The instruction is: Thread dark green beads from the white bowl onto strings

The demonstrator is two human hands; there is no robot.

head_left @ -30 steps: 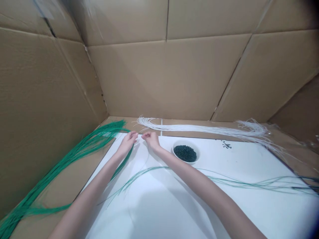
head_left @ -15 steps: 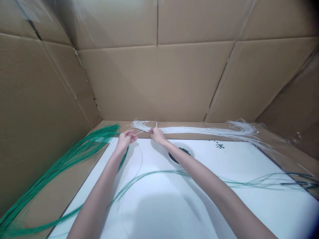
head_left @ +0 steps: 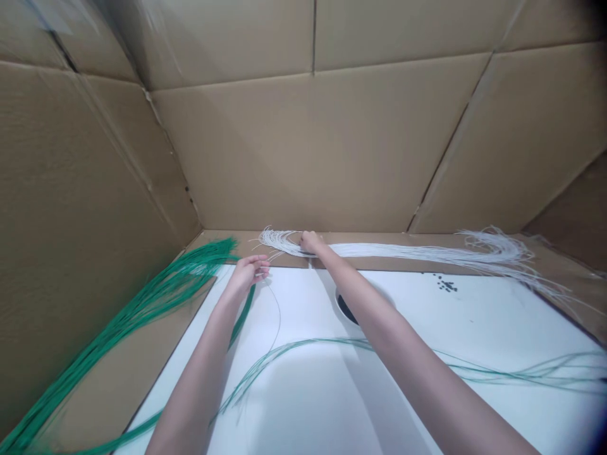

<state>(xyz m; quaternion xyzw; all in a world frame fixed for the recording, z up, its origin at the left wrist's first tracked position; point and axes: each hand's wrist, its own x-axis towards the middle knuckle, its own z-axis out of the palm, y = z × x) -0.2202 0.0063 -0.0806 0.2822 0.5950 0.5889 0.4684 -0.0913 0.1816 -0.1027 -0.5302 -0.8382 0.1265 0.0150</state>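
My left hand (head_left: 252, 272) is over the back left edge of the white board, its fingers curled together around something I cannot make out. Beside it lie the ends of a long green strand bundle (head_left: 175, 284), and a thin strand curves down from the hand. My right hand (head_left: 312, 242) is closed at the bundle of white strands (head_left: 393, 251) behind the board; its fingertips are hidden, so what they hold cannot be made out. A small white strip shows just below it. My right forearm partly covers a bowl with dark contents (head_left: 346, 308).
The white board (head_left: 303, 404) lies on cardboard, with cardboard walls (head_left: 303, 151) at the back and sides. Several small dark pieces (head_left: 446, 285) are scattered at the back right. Loose green strands (head_left: 512, 373) cross the board's middle and right.
The view has shifted, so most things appear slightly farther right. My right hand has moved back onto the white strands, and the small strip now shows below it rather than above.
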